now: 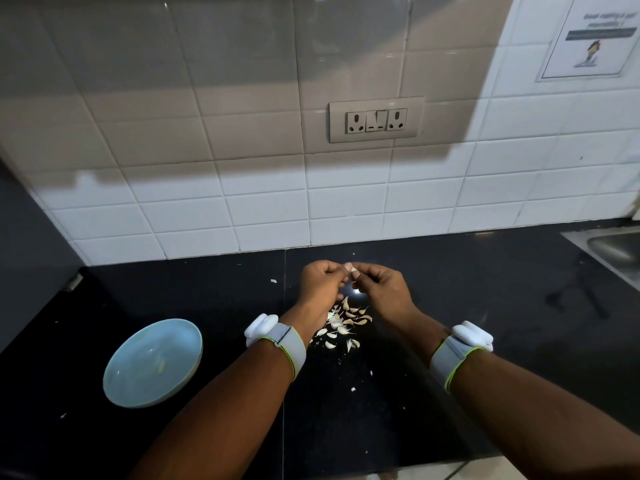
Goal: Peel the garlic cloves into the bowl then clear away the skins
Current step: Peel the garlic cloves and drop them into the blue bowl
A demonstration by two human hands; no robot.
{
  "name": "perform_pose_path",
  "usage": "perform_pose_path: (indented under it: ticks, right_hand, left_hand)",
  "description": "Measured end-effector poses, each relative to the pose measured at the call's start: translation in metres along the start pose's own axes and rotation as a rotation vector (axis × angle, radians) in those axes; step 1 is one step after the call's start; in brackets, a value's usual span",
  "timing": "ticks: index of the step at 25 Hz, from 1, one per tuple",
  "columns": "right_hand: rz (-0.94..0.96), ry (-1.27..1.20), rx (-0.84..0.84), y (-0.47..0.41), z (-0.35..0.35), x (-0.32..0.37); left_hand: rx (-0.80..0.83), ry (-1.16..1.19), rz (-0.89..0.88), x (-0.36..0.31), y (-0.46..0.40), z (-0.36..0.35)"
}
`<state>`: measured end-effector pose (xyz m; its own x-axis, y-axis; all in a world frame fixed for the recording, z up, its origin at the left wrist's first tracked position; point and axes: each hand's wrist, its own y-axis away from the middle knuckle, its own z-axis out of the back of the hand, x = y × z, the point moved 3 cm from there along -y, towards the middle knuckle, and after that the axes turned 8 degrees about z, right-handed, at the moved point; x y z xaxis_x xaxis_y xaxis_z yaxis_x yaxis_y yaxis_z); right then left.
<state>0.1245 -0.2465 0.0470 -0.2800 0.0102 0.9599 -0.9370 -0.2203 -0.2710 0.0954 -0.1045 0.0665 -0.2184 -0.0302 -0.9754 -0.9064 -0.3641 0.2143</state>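
My left hand and my right hand meet above the black counter, and the fingertips of both pinch one pale garlic clove between them. Under the hands lies a heap of garlic cloves and skins, partly hidden by my left wrist. A light blue bowl stands on the counter to the left, beside my left forearm, with a small pale piece inside.
Small skin flakes are scattered on the black counter. A steel sink is at the far right. The white tiled wall with a socket panel rises behind. The counter's front edge runs near the bottom right.
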Motion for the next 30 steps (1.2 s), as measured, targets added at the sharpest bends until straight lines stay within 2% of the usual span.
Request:
perform_pose_path:
  ticks: [11,14,19,24,30]
  right_hand:
    - [-0.016,0.036,0.004,0.003,-0.013,0.011]
    - [-0.019,0.077,0.017,0.003,-0.016,0.013]
    - [-0.114,-0.106,-0.057,0.000,-0.015,0.014]
    - [-0.207,-0.228,-0.085,-0.003,-0.008,0.006]
    - [-0.200,-0.255,-0.045,-0.001,-0.007,-0.002]
  left_hand:
    - [-0.040,0.232,0.091,0.013,-0.003,-0.005]
    - [-0.044,0.168,0.065,0.012,-0.003,-0.006]
    - [-0.056,-0.137,0.031,0.011,-0.010,-0.001]
    - [-0.041,-0.257,-0.022,0.013,-0.005,0.003]
    - [0.007,-0.113,-0.081,0.001,0.006,0.002]
